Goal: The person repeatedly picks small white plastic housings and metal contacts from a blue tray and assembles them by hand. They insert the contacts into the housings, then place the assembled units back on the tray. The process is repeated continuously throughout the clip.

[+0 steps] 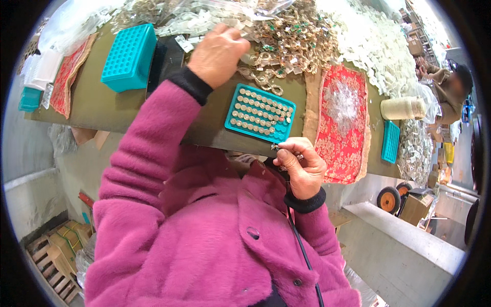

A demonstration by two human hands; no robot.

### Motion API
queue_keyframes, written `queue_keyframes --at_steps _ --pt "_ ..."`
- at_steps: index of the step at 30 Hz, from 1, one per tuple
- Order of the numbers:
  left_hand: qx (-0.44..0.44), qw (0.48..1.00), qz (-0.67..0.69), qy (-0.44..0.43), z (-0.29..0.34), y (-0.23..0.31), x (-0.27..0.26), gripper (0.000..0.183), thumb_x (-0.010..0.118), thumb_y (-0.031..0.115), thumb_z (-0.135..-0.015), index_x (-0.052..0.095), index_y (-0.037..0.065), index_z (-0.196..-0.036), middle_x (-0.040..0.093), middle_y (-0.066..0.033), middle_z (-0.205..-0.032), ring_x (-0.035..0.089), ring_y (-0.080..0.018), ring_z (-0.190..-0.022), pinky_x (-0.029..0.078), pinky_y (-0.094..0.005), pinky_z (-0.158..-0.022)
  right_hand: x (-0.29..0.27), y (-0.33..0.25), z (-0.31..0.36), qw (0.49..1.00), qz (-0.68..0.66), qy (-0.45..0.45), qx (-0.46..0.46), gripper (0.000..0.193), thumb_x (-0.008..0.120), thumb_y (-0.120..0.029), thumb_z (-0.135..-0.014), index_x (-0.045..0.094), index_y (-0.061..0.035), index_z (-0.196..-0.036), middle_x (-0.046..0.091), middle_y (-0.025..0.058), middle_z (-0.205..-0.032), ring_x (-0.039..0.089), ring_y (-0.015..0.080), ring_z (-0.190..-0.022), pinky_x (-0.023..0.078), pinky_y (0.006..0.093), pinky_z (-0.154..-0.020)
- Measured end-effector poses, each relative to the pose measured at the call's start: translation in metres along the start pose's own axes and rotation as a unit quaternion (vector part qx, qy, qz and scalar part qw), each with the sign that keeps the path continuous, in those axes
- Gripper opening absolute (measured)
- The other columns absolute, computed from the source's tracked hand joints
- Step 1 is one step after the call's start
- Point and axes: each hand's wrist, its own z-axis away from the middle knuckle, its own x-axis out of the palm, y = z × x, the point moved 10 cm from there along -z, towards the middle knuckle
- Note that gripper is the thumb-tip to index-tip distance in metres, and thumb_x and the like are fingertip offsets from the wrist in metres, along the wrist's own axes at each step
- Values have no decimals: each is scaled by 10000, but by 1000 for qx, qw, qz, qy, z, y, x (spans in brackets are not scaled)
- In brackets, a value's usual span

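My right hand (305, 166) is closed at the table's near edge, thumb and forefinger pinching a small dark, shiny piece (275, 147). More of something glinting shows between its fingers, too small to name. Just beyond it lies a teal tray (228, 121) with rows of small round pale pieces; several holes at its near right corner hold none. My left hand (219, 55) reaches to the far side, fingers curled down at a heap of small clear and white tags (200, 25). What its fingertips hold is hidden. Beside it spreads a heap of gold-coloured chain-like strands (291, 38).
Left stands a teal block with holes (128, 59). A red floral cloth (340, 143) with a clear pile lies right of the tray. Farther right are a cream spool (401, 108), another teal tray (391, 142) and whitish pieces (376, 56). Another person (447, 94) sits at far right.
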Motion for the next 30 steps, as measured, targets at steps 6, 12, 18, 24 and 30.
queue_keyframes --at_steps 6,12,18,24,30 --pt "-40 976 80 196 45 10 -95 269 716 -2 -798 715 47 -1062 736 -128 -1077 696 -337 -1025 560 -434 -912 0 -9 0 999 2 27 -36 138 704 84 -955 712 16 -1075 674 122 -1161 706 160 -861 610 286 -739" --pt "-131 872 472 22 97 83 -66 295 677 -35 -767 714 2 -1058 691 -101 -944 679 -204 -848 554 -325 -768 13 -45 8 980 121 31 -154 199 770 62 -904 730 -23 -1080 688 139 -1083 695 216 -969 596 315 -795" --pt "-164 832 529 -6 115 101 -45 299 737 13 -784 721 -9 -1082 678 -85 -931 662 -169 -825 536 -300 -740 29 -60 15 942 243 0 -233 232 819 13 -868 751 -39 -1083 674 131 -1003 678 250 -882 560 332 -744" --pt "-230 722 652 -34 133 107 -23 302 732 -62 -900 688 -28 -1197 677 -94 -1038 702 -141 -860 587 -281 -711 30 -65 22 929 266 11 -257 245 826 27 -854 745 -34 -1077 675 137 -978 679 253 -857 560 331 -730" --pt "-263 657 707 -2 143 107 -18 305 694 -137 -909 680 -45 -1200 679 -103 -1045 736 -147 -832 629 -278 -706 36 -67 26 917 281 -2 -283 260 832 39 -839 744 -36 -1072 671 134 -957 674 253 -830 555 329 -714"
